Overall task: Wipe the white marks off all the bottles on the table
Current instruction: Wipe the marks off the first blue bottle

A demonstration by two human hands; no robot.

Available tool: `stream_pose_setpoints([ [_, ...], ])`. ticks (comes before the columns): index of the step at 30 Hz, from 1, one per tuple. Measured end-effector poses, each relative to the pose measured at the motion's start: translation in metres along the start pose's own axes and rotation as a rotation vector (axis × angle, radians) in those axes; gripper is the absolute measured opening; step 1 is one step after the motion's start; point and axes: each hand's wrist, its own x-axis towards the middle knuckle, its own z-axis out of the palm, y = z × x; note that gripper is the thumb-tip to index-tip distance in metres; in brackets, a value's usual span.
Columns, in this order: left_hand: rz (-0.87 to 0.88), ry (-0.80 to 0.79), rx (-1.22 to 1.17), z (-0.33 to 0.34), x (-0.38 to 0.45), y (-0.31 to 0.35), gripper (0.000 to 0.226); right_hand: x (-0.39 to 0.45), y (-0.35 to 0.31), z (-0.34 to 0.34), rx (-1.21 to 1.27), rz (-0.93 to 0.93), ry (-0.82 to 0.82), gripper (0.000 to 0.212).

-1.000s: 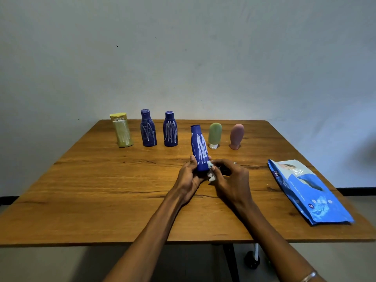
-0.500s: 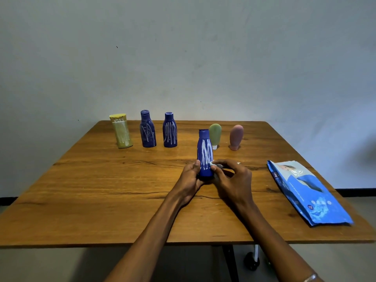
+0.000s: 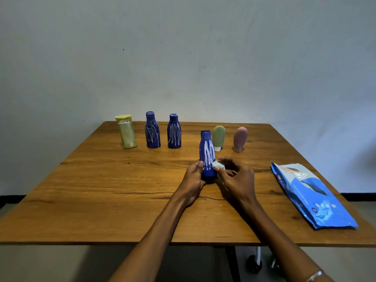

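A blue bottle (image 3: pixel 207 149) with white zigzag marks stands upright mid-table, and my left hand (image 3: pixel 194 180) grips its lower part. My right hand (image 3: pixel 237 178) pinches a small balled white wipe (image 3: pixel 218 165) against the bottle's right side. Farther back stand a yellow-green bottle (image 3: pixel 127 134) and two more blue bottles (image 3: pixel 152 131) (image 3: pixel 174 132), all streaked with white. A green tube bottle (image 3: pixel 218 137) and a pink one (image 3: pixel 240 139) stand cap-down without visible marks.
A blue pack of wet wipes (image 3: pixel 311 196) lies flat near the right edge of the wooden table (image 3: pixel 101 190). A pale wall rises just behind the table. Below the front edge, a table leg and a caster show.
The held blue bottle has gone from tilted left to upright. My right hand has brought the wipe up against the bottle's lower right side.
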Motion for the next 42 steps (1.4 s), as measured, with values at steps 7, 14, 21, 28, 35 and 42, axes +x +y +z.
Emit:
stream_pose_setpoints([
  [7, 0.018, -0.056, 0.044, 0.0, -0.002, -0.001, 0.035, 0.041, -0.014, -0.004, -0.02, -0.072, 0.049, 0.028],
  [14, 0.039, -0.028, 0.079, -0.003, 0.0, -0.002, 0.04, 0.033, -0.004, -0.013, -0.108, 0.062, -0.182, 0.014],
  [21, 0.074, -0.056, 0.143, 0.0, -0.002, -0.004, 0.039, 0.062, -0.03, -0.024, -0.239, -0.031, -0.158, 0.023],
  [28, 0.087, -0.085, 0.138, -0.001, -0.005, -0.004, 0.03, 0.063, -0.037, -0.009, -0.201, -0.129, 0.026, 0.025],
  [35, 0.12, -0.062, 0.132, 0.002, -0.003, -0.003, 0.029, 0.067, -0.035, -0.016, -0.288, -0.018, -0.145, 0.019],
  [42, 0.14, -0.07, 0.171, 0.0, -0.001, -0.007, 0.036, 0.066, -0.048, -0.001, -0.256, -0.246, 0.129, 0.018],
])
